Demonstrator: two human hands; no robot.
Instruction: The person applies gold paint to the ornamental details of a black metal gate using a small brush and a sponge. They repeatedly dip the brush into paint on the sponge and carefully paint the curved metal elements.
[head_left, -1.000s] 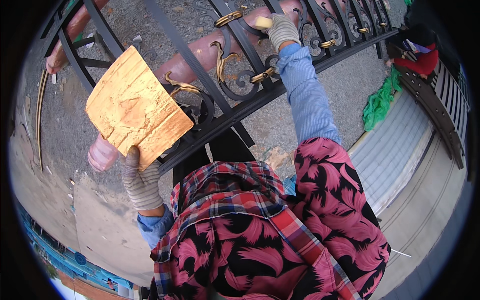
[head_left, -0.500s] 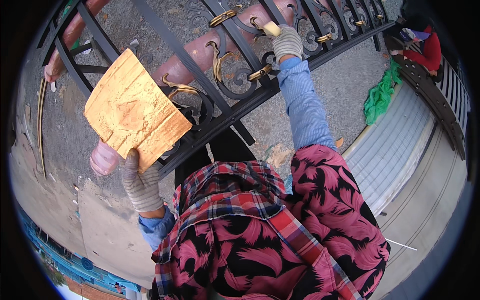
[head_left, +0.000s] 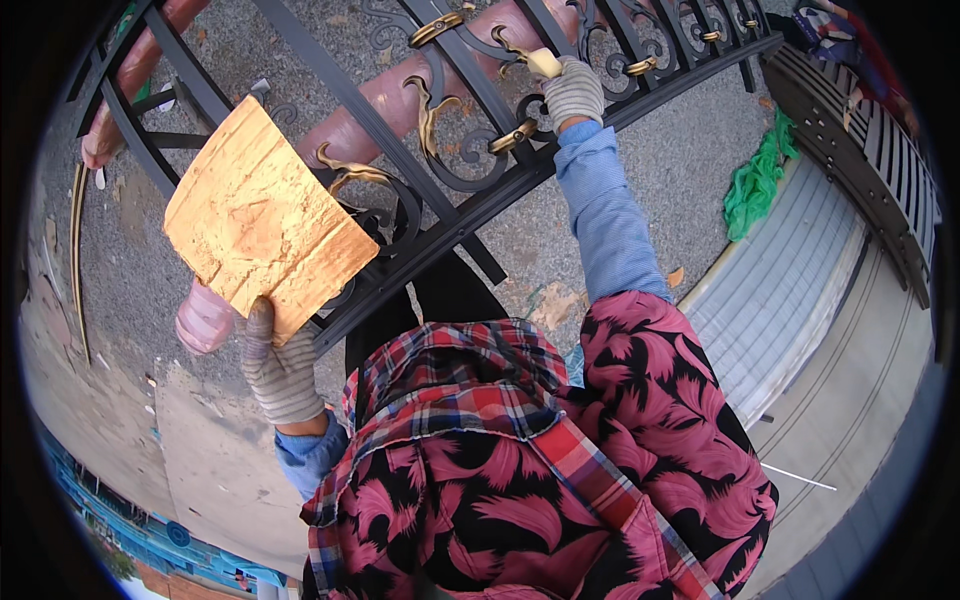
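My left hand [head_left: 277,372], in a striped grey glove, grips the lower edge of a flat board [head_left: 290,235] coated in gold paint, thumb on top. My right hand [head_left: 575,92], gloved alike, is closed on a small cream sponge [head_left: 544,63]. The sponge is at the gold-coloured tip of a scroll [head_left: 512,48] on a black metal railing [head_left: 460,225]. Other scroll leaves [head_left: 428,118] and collars [head_left: 513,137] on the railing are gold too. The fingertips behind the sponge are partly hidden.
Pink wrapped rolls [head_left: 385,115] lie beneath the railing on grey ground. To the right are green netting [head_left: 757,190], a pale ribbed panel [head_left: 775,280] and another dark metal railing [head_left: 850,150]. A person [head_left: 870,50] is at the far right.
My right hand and the sponge have shifted slightly toward me along the scroll tip, which shows more gold. The left hand keeps the board nearly still. The person at far right has moved.
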